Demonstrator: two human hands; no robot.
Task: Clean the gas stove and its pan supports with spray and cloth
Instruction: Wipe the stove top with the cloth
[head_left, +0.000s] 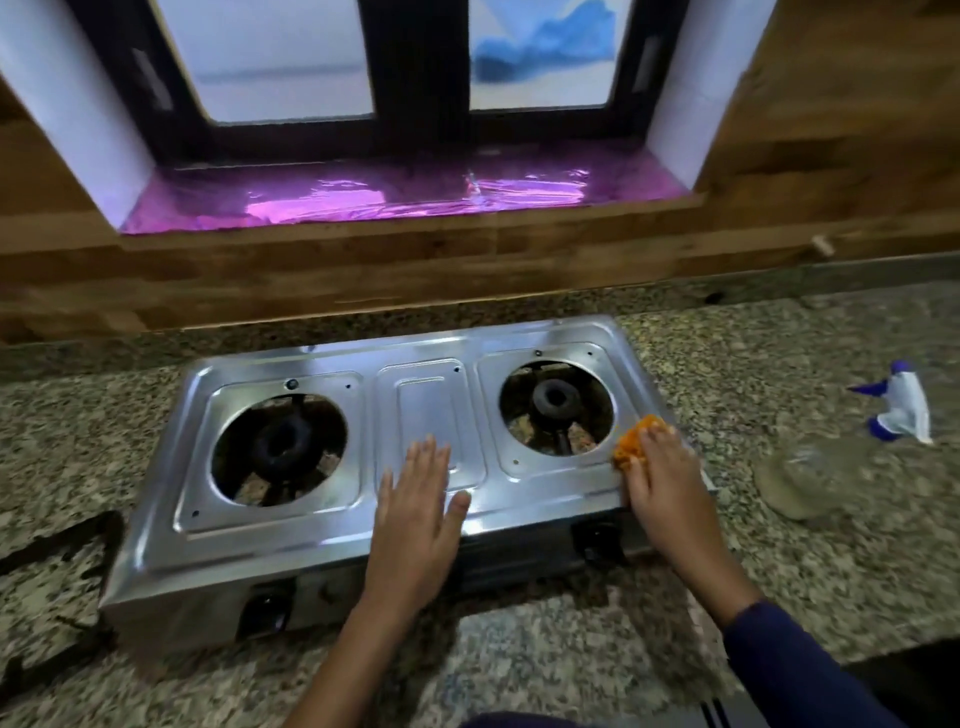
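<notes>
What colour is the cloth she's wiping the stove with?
Orange; the cloth shows under the right hand in the head view.

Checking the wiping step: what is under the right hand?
An orange cloth, held against the stove top near its right edge. The right hand covers most of it; only the far part shows.

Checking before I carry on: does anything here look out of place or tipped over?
Only the pan supports: they are off the stove and lie on the counter to its left, leaving both burners bare. The spray bottle on the right is too blurred to tell if it is tipped.
</notes>
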